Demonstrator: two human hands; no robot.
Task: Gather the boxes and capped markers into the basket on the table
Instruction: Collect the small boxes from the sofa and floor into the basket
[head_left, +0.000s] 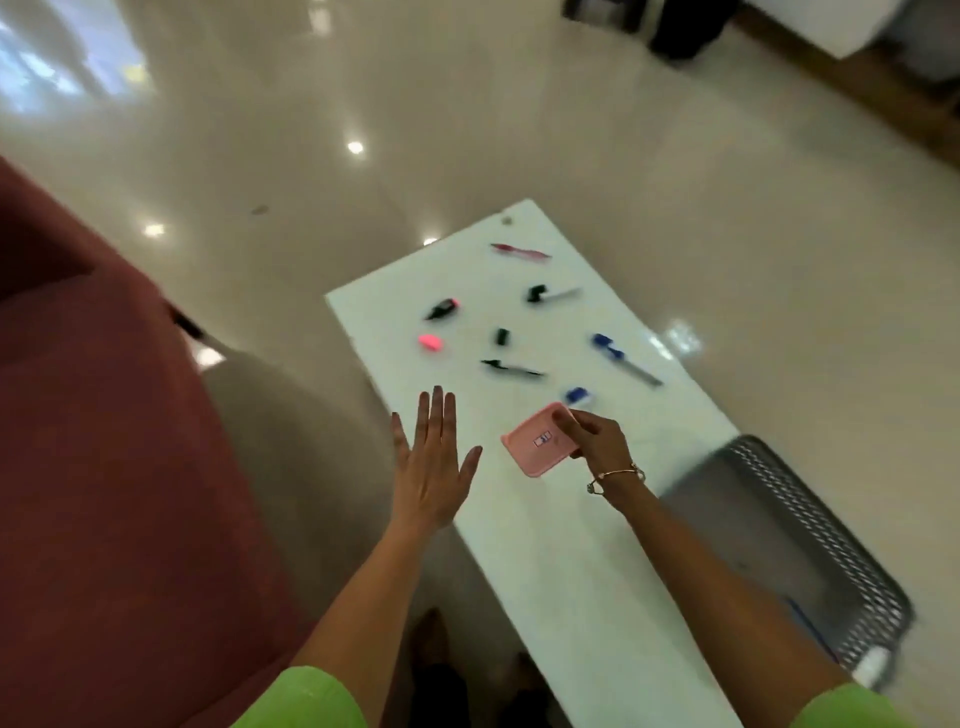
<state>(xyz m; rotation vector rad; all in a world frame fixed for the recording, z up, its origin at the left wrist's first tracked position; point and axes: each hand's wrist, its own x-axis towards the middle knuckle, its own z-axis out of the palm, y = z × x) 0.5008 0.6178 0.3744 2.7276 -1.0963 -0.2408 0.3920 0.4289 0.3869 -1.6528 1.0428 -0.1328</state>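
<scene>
Markers and loose caps lie scattered over the far half of the white table (571, 571), blurred: a blue marker (623, 358), a black pen (511, 368), a pink cap (431, 342). Near half is bare. The right hand (592, 439) pinches a pink box (535, 441) above the table; the left hand (431, 467) hovers flat, fingers spread, at the left edge. The grey mesh basket (810, 530) sits at the right edge, its contents unclear.
</scene>
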